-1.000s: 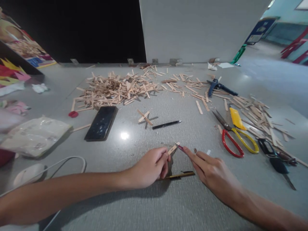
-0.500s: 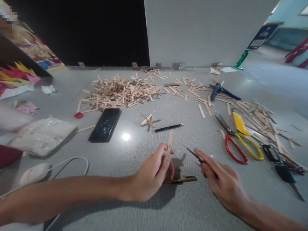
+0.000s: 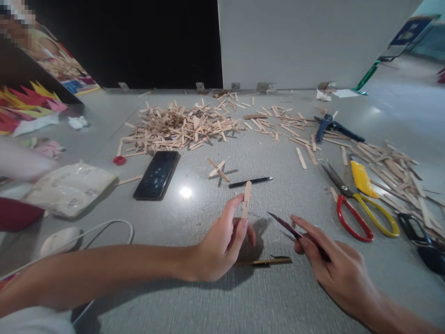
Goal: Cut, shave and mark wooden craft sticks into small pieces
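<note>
Pinched upright between the thumb and fingers of my left hand (image 3: 222,239) is a short wooden stick (image 3: 247,197) with a small mark on its face. My right hand (image 3: 330,260) grips a slim, dark pointed blade (image 3: 283,224), its tip directed left toward the stick but apart from it. Beneath my left hand, a brass-coloured tool (image 3: 274,262) lies on the grey table, partly hidden. A black pen (image 3: 251,182) lies just beyond the stick, and a crossed pair of sticks (image 3: 218,170) sits to its left.
A pile of wooden sticks (image 3: 181,125) spreads across the back. Left are a phone (image 3: 157,175), a plastic packet (image 3: 73,188) and a white mouse (image 3: 60,240) with its cable. Scissors (image 3: 347,192), a yellow cutter (image 3: 362,178) and a blue clamp-like tool (image 3: 325,127) lie right. Panels stand behind.
The view has shifted slightly, moving most things on the table to the right. The blade in my right hand has turned and shows more of its flat side. Both hands keep their holds.
</note>
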A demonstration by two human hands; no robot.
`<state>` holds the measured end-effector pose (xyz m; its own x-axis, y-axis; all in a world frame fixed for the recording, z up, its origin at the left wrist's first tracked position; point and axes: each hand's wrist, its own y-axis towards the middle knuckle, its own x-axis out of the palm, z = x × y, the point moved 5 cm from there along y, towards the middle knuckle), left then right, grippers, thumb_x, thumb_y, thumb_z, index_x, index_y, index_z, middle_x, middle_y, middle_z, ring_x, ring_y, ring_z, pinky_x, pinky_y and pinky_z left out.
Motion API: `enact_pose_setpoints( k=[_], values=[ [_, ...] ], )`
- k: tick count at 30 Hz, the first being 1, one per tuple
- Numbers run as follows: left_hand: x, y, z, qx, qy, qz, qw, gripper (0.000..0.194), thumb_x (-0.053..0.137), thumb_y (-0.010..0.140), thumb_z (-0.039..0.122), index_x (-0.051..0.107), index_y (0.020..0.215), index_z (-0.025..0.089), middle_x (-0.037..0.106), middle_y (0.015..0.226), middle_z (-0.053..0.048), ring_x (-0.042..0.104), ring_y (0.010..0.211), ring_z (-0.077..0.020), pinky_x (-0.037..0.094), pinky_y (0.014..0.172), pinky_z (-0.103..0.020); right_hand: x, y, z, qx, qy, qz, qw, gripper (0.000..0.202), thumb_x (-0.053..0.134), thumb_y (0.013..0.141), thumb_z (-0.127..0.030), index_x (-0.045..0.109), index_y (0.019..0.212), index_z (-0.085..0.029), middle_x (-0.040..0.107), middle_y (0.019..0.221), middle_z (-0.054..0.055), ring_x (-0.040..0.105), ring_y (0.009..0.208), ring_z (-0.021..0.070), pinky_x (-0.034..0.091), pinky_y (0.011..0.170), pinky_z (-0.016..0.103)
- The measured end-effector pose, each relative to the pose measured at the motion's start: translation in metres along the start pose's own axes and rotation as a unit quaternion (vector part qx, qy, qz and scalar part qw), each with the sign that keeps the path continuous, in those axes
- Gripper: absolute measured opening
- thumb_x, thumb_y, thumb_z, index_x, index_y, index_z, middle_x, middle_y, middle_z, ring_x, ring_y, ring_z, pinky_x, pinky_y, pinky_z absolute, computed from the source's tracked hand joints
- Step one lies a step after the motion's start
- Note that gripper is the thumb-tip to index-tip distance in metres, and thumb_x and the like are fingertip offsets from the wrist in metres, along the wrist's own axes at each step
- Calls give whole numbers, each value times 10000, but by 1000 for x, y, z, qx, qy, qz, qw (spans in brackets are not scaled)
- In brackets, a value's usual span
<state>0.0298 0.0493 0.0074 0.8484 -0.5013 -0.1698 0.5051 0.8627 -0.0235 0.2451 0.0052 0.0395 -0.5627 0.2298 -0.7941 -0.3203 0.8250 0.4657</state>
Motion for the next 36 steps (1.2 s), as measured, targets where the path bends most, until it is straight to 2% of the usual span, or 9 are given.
enact_pose_setpoints(
  k=[4,7,16,20,28,31,36],
  values=[
    [-1,3,-1,-3,9,-4,1000,427,357,1165,407,302,1524,181,675,768,19,452,543,-128,400,575,-289,1,-1,0,6,24,-4,1000,304,407,1178,-235,598,1415,-220,814,737,-57,762,524,116,620,568,177],
    [-1,3,-1,-4,15,-8,1000,407,358,1163,381,301,1517,189,660,759,32,448,536,-126,403,578,-287,1,-1,2,5,31,-2,1000,299,409,1170,-211,601,1400,-228,803,723,-71,748,508,101,616,575,160],
    [-1,3,0,17,13,-10,1000,431,366,1161,372,292,1528,158,647,748,35,510,576,-133,402,552,-261,0,2,2,5,27,-5,1000,286,409,1179,-248,629,1359,-212,825,739,-56,769,525,120,616,549,184],
    [0,2,-3,41,5,-12,999,469,370,1166,382,277,1571,163,657,751,32,543,589,-131,416,547,-243,-1,3,0,8,30,-2,1000,266,427,1178,-250,632,1343,-212,821,728,-77,751,498,96,605,554,158],
    [-1,4,-4,51,32,-12,998,433,377,1161,335,300,1547,153,676,742,34,507,532,-113,391,508,-232,1,2,2,6,24,3,1000,279,414,1184,-273,640,1325,-189,817,726,-68,739,488,88,591,554,150],
    [-1,4,-3,58,42,-8,997,398,375,1155,326,341,1508,146,675,726,34,547,553,-120,417,533,-237,2,1,2,0,38,4,999,283,429,1177,-255,666,1303,-165,815,740,-44,755,532,87,597,588,137],
    [-1,4,-2,44,56,-16,997,422,379,1140,346,380,1491,112,679,690,30,630,600,-145,480,591,-253,3,5,1,1,58,-9,998,335,414,1174,-251,716,1246,-124,752,656,-40,664,436,78,572,527,127]
  ],
)
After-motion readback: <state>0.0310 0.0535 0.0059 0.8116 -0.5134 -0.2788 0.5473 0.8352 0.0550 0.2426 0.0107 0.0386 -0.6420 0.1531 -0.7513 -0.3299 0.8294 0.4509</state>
